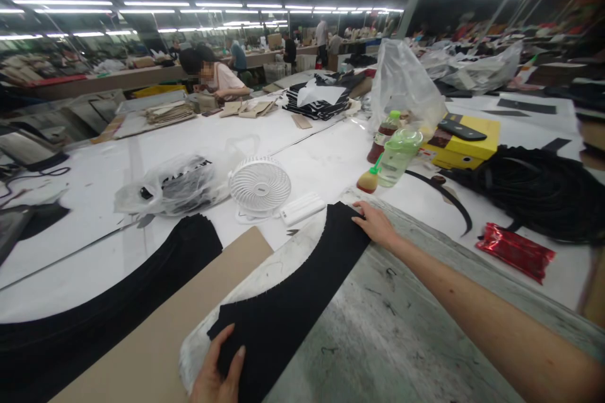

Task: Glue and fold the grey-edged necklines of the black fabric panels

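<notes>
A curved black fabric piece (293, 289) lies flat on a worn grey-white board (359, 327) in front of me. My left hand (218, 368) rests at its near end, thumb and index finger spread apart on the cloth. At the far end, the fingers of my right hand (378, 227) are stretched out over the fabric's corner and edge. Left of the board lies a strip of tan cardboard (189, 315). Beyond that is a stack of similar black curved pieces (142, 271). Small scissor-like tips (292, 232) show beside the board.
A white fan (259, 187), a white flat box (302, 208) and a plastic bag (174, 186) stand ahead. Bottles, a green-lidded cup (399, 154), a yellow box (466, 138), coiled black strips (543, 192) and a red packet (515, 252) lie right. A co-worker (220, 75) sits across.
</notes>
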Motion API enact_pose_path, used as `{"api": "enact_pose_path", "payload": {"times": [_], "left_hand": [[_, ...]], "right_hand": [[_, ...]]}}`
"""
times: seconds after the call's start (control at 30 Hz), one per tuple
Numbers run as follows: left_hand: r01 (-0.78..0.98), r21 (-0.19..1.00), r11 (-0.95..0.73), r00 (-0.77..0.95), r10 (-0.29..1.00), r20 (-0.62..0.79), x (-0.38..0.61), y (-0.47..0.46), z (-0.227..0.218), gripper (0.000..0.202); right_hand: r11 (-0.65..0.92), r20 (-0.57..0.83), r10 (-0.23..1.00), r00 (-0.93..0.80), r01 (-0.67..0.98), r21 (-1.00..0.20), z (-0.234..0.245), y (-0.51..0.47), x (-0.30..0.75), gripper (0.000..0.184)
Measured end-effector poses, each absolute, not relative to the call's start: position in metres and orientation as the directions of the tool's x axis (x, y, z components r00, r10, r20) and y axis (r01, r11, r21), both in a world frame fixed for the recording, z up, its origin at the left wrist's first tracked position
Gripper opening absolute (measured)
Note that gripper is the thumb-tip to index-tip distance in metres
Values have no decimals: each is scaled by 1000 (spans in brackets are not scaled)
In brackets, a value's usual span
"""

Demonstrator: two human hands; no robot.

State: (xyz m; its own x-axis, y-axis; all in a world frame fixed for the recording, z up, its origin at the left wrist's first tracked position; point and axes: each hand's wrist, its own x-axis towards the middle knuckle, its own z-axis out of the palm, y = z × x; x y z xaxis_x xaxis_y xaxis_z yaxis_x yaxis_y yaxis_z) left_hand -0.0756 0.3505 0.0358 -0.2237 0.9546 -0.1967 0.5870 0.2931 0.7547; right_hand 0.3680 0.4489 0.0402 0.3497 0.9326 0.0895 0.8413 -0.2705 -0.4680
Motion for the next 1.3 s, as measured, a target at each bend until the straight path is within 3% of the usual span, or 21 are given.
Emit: {"api": "enact_pose_path", "payload": {"times": [0.37, 0.6, 0.93, 1.3], "left_hand": [[256, 907, 335, -209, 935, -287, -73, 341, 36, 52], [223, 922, 317, -229, 936, -267, -74, 346, 26, 52], [335, 863, 377, -321, 907, -272, -66, 348, 40, 61], [456, 773, 441, -307, 893, -329, -82, 357, 33, 70]], "right_hand": [[-235, 123, 936, 331, 843, -483, 36, 441, 366, 51], [-202, 187, 930, 316, 865, -459, 17, 445, 376, 50], [-164, 208, 931, 301, 851, -499, 16, 442, 373, 49], [-222, 149, 929, 340, 831, -510, 28, 437, 362, 46]]}}
